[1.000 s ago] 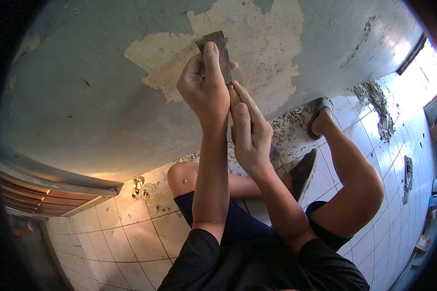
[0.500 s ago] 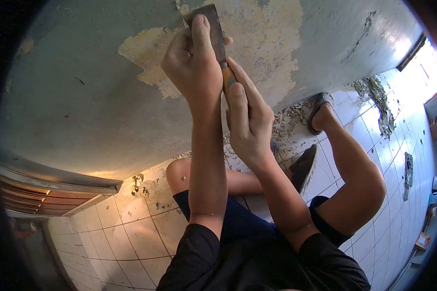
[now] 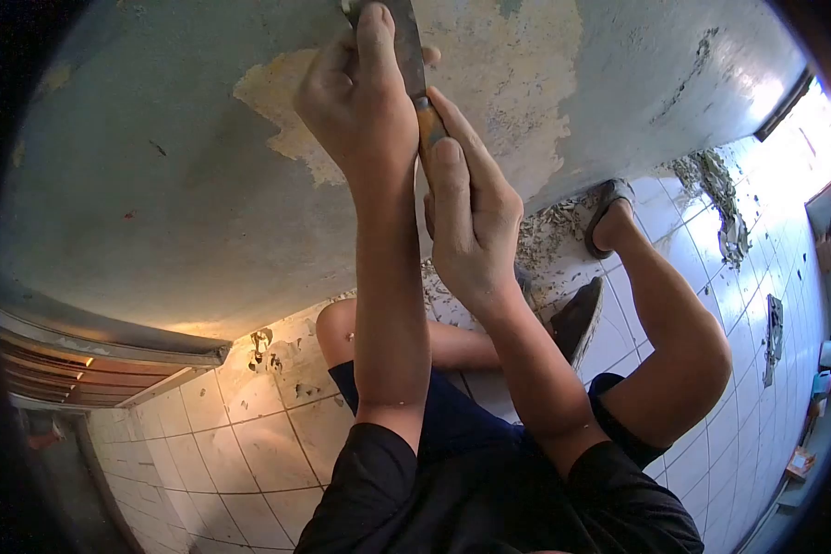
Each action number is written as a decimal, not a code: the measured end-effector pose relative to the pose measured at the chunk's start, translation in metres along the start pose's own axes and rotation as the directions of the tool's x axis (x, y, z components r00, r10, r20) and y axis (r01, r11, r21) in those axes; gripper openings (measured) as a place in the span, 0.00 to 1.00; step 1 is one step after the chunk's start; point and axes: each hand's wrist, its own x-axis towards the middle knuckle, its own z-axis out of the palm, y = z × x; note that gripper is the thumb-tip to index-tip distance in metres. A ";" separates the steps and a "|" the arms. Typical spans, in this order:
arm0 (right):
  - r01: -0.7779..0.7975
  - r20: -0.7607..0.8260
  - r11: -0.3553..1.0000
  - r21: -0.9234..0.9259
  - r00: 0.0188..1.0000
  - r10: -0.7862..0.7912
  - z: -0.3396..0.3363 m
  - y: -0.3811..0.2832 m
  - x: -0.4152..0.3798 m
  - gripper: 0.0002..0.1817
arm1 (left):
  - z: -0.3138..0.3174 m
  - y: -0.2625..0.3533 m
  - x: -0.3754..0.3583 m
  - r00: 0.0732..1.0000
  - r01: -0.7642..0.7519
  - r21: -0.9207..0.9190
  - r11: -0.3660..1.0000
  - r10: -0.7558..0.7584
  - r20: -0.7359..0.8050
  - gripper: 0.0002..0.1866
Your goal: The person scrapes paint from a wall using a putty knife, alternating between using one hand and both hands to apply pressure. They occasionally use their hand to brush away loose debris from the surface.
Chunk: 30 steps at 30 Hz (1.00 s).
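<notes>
A putty knife point(image 3: 407, 51) with a wide metal blade and a wooden handle point(image 3: 428, 127) lies against the painted wall point(image 3: 203, 212). My left hand point(image 3: 365, 102) grips the blade, its thumb pressed flat along the metal. Lower down, my right hand point(image 3: 472, 208) is closed around the handle, thumb on top and a finger stretched along its side. Behind both hands, a pale bare patch point(image 3: 508, 83) with ragged edges shows where the grey-green paint is gone. The blade's front edge is close to the top of the view, partly cut off.
Paint flakes point(image 3: 554, 231) lie along the wall's foot, with a larger heap point(image 3: 725, 208) farther right on the white tiled floor point(image 3: 249, 452). A louvred wooden panel point(image 3: 74, 369) stands at lower left. My sandalled foot point(image 3: 609, 217) is beside the flakes.
Both hands and the putty knife have slid a little upward along the wall, towards the top edge of the view. The grip of each hand is unchanged.
</notes>
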 end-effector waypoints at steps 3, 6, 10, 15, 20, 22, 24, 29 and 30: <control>-0.020 -0.010 0.999 -0.038 1.000 0.020 -0.003 0.014 -0.020 0.23 | -0.009 -0.020 -0.017 0.999 0.031 0.006 1.000 -0.031 0.009 0.14; -0.134 0.002 0.990 -0.039 0.991 0.134 -0.004 0.024 -0.034 0.23 | -0.011 -0.034 -0.026 0.998 0.044 -0.030 0.999 -0.045 -0.041 0.15; -0.057 -0.017 0.998 -0.030 0.998 0.057 0.001 0.013 -0.021 0.23 | -0.008 -0.012 -0.010 0.999 0.029 -0.060 0.998 -0.030 -0.014 0.17; -0.092 0.007 0.996 -0.012 0.996 0.092 0.000 0.010 -0.017 0.23 | -0.004 -0.013 -0.011 0.998 0.001 -0.102 0.995 -0.006 -0.054 0.17; 0.008 -0.025 0.998 -0.055 1.000 -0.009 0.006 0.030 -0.024 0.23 | -0.011 -0.024 -0.016 0.998 0.013 -0.098 0.995 -0.018 -0.053 0.17; 0.106 -0.056 0.990 -0.089 0.992 -0.112 0.009 0.030 -0.011 0.24 | -0.010 -0.015 -0.006 0.998 -0.061 -0.018 0.998 0.060 -0.032 0.15; 0.031 -0.008 0.999 -0.030 0.999 -0.031 0.009 0.008 0.002 0.24 | -0.004 -0.001 0.000 0.999 -0.033 -0.010 0.999 0.033 -0.027 0.15; 0.023 0.007 0.999 -0.038 1.000 -0.023 0.004 0.008 -0.004 0.24 | -0.009 -0.003 0.001 0.999 -0.048 -0.065 0.997 0.049 0.020 0.15; 0.107 -0.005 0.988 -0.114 0.994 -0.109 0.003 0.023 -0.012 0.24 | -0.013 -0.015 -0.006 0.999 -0.025 -0.039 0.999 0.024 -0.025 0.15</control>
